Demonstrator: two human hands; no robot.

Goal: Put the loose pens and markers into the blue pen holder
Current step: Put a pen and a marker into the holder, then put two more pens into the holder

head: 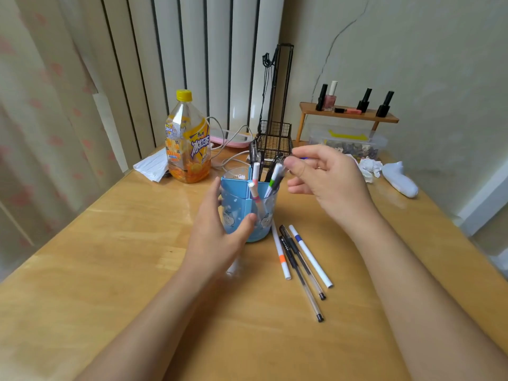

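Left hand [220, 237] fingers wrap the blue pen holder [233, 193]: light plastic, tippy. Right hand [330, 182] fingers pinch a pen [277, 165] at its rim. Loose pens [295, 251] mid-worktop [123, 257]: light, stiff, slick; pinch mid-barrel.

1. The bench [110, 257] reads to me as varnished wood, smooth, with a soft sheen across the lower frame.
2. At centre, the blue pen holder [233, 189] is glossy translucent plastic.
3. Right of it, the gel pens [308, 295] have clear plastic barrels, and the white markers [310, 257] look matt.
4. Upper left of centre, the bottle [188, 144] is clear, shiny plastic.
5. Behind, the basket [275, 138] is black metal wire, and the small shelf [349, 114] is wood.
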